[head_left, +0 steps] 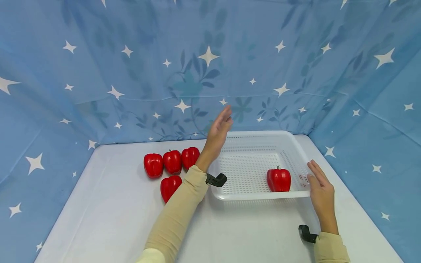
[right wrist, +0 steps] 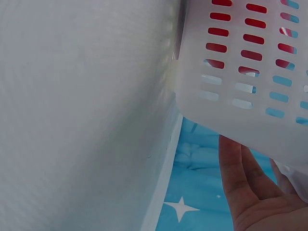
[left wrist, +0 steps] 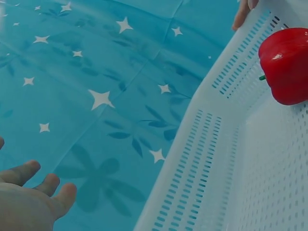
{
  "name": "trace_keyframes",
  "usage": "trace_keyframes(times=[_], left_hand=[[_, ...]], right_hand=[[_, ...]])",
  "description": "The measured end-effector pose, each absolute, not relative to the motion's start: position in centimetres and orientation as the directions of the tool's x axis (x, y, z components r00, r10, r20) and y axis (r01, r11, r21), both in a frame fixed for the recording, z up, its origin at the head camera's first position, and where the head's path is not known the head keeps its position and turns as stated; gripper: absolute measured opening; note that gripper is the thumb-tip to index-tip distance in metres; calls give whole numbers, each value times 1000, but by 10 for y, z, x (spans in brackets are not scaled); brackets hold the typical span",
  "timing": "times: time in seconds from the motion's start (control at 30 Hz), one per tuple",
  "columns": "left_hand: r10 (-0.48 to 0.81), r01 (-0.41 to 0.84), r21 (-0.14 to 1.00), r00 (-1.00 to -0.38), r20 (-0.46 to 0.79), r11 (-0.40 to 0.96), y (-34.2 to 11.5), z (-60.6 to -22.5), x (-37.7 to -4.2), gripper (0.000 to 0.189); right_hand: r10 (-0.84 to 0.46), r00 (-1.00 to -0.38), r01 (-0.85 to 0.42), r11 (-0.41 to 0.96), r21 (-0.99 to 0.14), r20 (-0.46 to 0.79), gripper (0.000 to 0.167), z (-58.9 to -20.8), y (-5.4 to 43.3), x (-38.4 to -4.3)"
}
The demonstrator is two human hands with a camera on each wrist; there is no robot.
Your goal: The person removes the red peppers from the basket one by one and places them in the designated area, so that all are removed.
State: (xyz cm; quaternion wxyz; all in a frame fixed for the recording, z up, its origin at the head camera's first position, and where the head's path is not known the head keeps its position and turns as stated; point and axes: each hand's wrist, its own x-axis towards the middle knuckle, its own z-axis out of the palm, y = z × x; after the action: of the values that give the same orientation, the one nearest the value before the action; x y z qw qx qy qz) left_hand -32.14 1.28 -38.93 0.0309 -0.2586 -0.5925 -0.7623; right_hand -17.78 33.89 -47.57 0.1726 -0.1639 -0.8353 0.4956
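Observation:
A white perforated plastic basket [head_left: 256,196] stands on the table, with one red bell pepper [head_left: 279,179] in its front right part. That pepper [left wrist: 287,65] also appears in the left wrist view. My left hand [head_left: 218,133] is raised at the basket's back left corner, its fingers extended and holding nothing. My right hand [head_left: 322,193] touches the right rim near the front corner, fingers fairly straight along the outside. In the right wrist view, the fingertips of this hand [right wrist: 260,192] meet the basket's edge; part of the hand is hidden behind it.
Left of the basket are several more red bell peppers [head_left: 153,165], one of them [head_left: 170,186] partly covered by my left forearm. A white cloth covers the table [head_left: 108,204]. Blue star-patterned curtains [head_left: 144,73] enclose its back and sides.

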Motion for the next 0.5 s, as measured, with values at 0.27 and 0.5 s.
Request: trace_keyframes(times=[0.27,0.5], left_hand=[[412,344,921,-824,389,-183,33,-393,-321,61],[547,358,930,-765,340,-77,52,-396,-321,65]], right_hand=[[446,-886,110,469,-876,128,50,-475,339,-178],[442,-888,102,466,-879,131,50,-477,339,-177]])
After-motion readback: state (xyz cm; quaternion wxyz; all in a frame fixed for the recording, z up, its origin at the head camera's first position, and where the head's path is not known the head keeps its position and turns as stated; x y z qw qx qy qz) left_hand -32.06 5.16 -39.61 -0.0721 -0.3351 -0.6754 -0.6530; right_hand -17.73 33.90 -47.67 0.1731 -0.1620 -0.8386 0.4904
